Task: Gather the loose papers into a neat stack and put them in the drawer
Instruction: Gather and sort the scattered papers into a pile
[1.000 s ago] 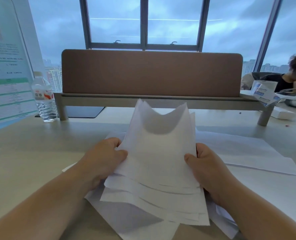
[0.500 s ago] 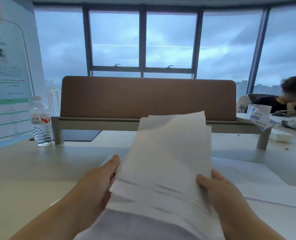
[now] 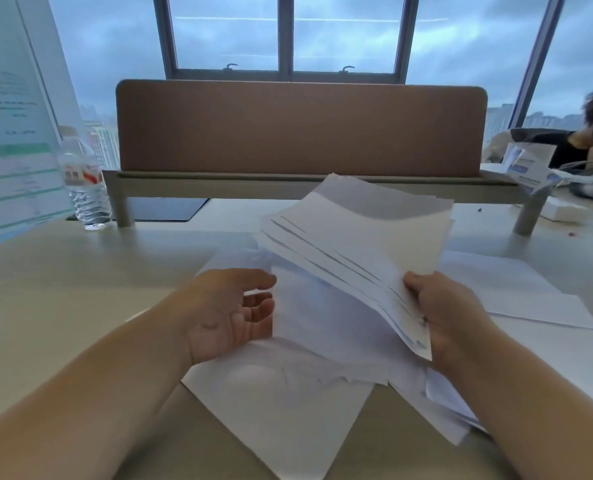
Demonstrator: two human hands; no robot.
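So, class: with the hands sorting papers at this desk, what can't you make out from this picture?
- Drawer: not in the head view.
- Left hand fingertips: hidden behind the sheets in the bundle that the right hand grips.
- Poster text: blurred, cut by the left edge.
- Water bottle label: too small.
- Loose sheets count: overlapping.

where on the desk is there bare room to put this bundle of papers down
Bare desk lies left of the left hand, bordered by the water bottle and the shelf leg. Crowded: loose sheets cover the middle, and more sheets lie beyond the right hand gripping the bundle.
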